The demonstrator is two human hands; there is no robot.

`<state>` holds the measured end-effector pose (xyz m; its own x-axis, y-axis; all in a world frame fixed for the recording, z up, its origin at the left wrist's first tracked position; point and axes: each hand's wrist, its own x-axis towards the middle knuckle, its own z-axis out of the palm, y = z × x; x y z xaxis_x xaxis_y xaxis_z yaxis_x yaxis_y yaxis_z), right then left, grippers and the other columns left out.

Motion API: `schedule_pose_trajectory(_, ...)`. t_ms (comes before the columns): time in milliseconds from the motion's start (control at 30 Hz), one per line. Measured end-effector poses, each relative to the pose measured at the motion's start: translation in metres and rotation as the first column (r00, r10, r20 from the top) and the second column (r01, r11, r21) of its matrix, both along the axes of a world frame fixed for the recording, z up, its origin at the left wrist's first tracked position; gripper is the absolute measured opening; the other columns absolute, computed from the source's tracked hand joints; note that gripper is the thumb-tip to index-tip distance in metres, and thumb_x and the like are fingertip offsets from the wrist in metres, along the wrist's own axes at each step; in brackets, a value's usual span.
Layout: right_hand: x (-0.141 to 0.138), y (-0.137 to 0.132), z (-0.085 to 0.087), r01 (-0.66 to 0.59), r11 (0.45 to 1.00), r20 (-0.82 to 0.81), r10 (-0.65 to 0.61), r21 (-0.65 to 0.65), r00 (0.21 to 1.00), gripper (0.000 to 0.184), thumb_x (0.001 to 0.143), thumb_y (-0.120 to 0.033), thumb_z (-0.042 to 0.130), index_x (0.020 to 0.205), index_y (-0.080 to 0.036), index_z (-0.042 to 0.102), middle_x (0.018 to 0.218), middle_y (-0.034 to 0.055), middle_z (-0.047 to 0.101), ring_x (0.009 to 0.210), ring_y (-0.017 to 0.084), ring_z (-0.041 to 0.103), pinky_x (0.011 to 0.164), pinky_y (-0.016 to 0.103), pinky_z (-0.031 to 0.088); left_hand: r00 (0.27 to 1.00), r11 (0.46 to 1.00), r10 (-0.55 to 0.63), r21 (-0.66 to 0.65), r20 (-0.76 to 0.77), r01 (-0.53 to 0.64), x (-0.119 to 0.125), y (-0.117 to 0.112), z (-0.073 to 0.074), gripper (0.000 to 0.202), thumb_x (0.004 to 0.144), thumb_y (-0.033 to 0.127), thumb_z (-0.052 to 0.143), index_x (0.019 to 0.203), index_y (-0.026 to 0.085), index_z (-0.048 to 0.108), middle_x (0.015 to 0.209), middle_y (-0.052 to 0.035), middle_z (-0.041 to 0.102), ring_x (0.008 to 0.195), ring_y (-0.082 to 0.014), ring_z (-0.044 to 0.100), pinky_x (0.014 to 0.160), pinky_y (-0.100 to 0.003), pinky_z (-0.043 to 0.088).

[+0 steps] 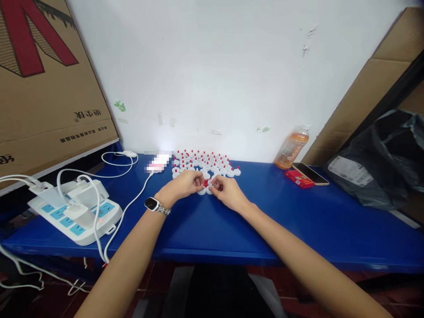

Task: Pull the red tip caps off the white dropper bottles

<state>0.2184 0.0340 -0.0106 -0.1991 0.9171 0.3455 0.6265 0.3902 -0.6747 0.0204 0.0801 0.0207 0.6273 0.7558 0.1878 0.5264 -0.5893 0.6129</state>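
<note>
Several white nozzle caps (pixel 207 165), most with small red tips, stand in a cluster on the blue table near the wall. My left hand (pixel 187 182) is closed in a pinch at the top of a white cap (pixel 201 191) at the near edge of the cluster. Close beside it, my right hand (pixel 229 191) pinches at another white cap (pixel 209 190). A few loose red tips (pixel 206 182) lie between my two hands. My fingers partly hide both caps, so the exact grip points do not show.
At left is a white power strip (pixel 82 238) with chargers and cables. A lit phone (pixel 159 163) is plugged in behind my left hand. On the right are an orange drink bottle (pixel 293 148), a red box (pixel 300 179), another phone (pixel 311 173) and a black plastic bag (pixel 374 168).
</note>
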Motion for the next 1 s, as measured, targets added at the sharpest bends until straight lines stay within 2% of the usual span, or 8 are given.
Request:
schedule_pose_trajectory(267, -0.002, 0.006, -0.002, 0.028, 1.000, -0.013, -0.028, 0.013, 1.000, 0.009, 0.083, -0.026, 0.062, 0.089, -0.019, 0.061, 0.062, -0.0042, 0.062, 0.055, 0.011, 0.056, 0.058, 0.023, 0.041, 1.000, 1.000, 0.015, 0.010, -0.012, -0.015, 0.000, 0.006, -0.004, 0.012, 0.077, 0.028, 0.066, 0.083, 0.018, 0.063, 0.070, -0.0007, 0.066, 0.066, -0.0151, 0.062, 0.062, -0.025, 0.044)
schedule_pose_trajectory(367, 0.001, 0.002, 0.004, 0.056, 0.997, -0.035, -0.055, 0.052, 0.998, 0.012, 0.084, -0.029, 0.061, 0.091, -0.019, 0.061, 0.059, -0.0053, 0.059, 0.053, 0.011, 0.054, 0.056, 0.023, 0.040, 0.999, 0.999, 0.040, 0.031, -0.009, -0.039, -0.002, 0.003, 0.000, 0.017, 0.077, 0.032, 0.068, 0.086, 0.018, 0.064, 0.073, -0.0009, 0.067, 0.068, -0.0157, 0.063, 0.063, -0.026, 0.045)
schedule_pose_trajectory(500, 0.017, 0.008, 0.016, 0.165, 0.975, -0.036, -0.162, 0.147, 0.986, 0.010, 0.085, -0.026, 0.054, 0.086, -0.019, 0.061, 0.060, -0.0040, 0.058, 0.054, 0.012, 0.053, 0.057, 0.024, 0.039, 0.995, 0.986, 0.099, 0.130, 0.025, -0.102, -0.005, -0.002, 0.010, 0.020, 0.083, 0.037, 0.062, 0.088, 0.018, 0.064, 0.073, -0.0019, 0.067, 0.068, -0.0164, 0.062, 0.063, -0.027, 0.044)
schedule_pose_trajectory(600, 0.031, 0.025, 0.024, 0.241, 0.949, 0.063, -0.258, 0.203, 0.964, 0.013, 0.084, -0.024, 0.053, 0.086, -0.019, 0.064, 0.073, 0.0004, 0.064, 0.066, 0.014, 0.057, 0.065, 0.026, 0.041, 0.990, 0.974, 0.127, 0.184, 0.056, -0.135, -0.007, -0.001, 0.013, 0.019, 0.089, 0.035, 0.054, 0.086, 0.019, 0.064, 0.071, -0.0014, 0.067, 0.065, -0.0155, 0.061, 0.063, -0.027, 0.043)
schedule_pose_trajectory(700, 0.034, 0.049, 0.032, 0.277, 0.930, 0.250, -0.335, 0.242, 0.908, 0.017, 0.084, -0.026, 0.055, 0.090, -0.020, 0.069, 0.089, 0.0062, 0.067, 0.088, 0.022, 0.059, 0.081, 0.034, 0.040, 0.983, 0.960, 0.166, 0.214, 0.082, -0.180, -0.007, 0.003, 0.011, 0.020, 0.091, 0.036, 0.052, 0.088, 0.020, 0.063, 0.069, -0.0002, 0.065, 0.062, -0.0149, 0.059, 0.062, -0.027, 0.041)
schedule_pose_trajectory(867, 0.013, 0.081, 0.038, 0.308, 0.925, 0.475, -0.378, 0.222, 0.795, 0.025, 0.084, -0.037, 0.060, 0.094, -0.018, 0.073, 0.106, 0.0156, 0.064, 0.106, 0.032, 0.052, 0.092, 0.045, 0.032, 0.972, 0.952, 0.208, 0.205, 0.109, -0.227, -0.009, 0.008, 0.006, 0.021, 0.092, 0.038, 0.051, 0.090, 0.021, 0.062, 0.068, 0.0006, 0.065, 0.062, -0.0154, 0.059, 0.062, -0.028, 0.041)
schedule_pose_trajectory(1000, 0.000, 0.092, 0.033, 0.328, 0.924, 0.493, -0.382, 0.196, 0.782, 0.017, 0.083, -0.027, 0.060, 0.088, -0.018, 0.073, 0.106, 0.0162, 0.064, 0.108, 0.032, 0.051, 0.093, 0.045, 0.031, 0.975, 0.958, 0.197, 0.190, 0.107, -0.214, -0.010, 0.009, 0.004, 0.020, 0.092, 0.038, 0.052, 0.089, 0.021, 0.062, 0.067, 0.0010, 0.065, 0.061, -0.0152, 0.058, 0.061, -0.028, 0.041)
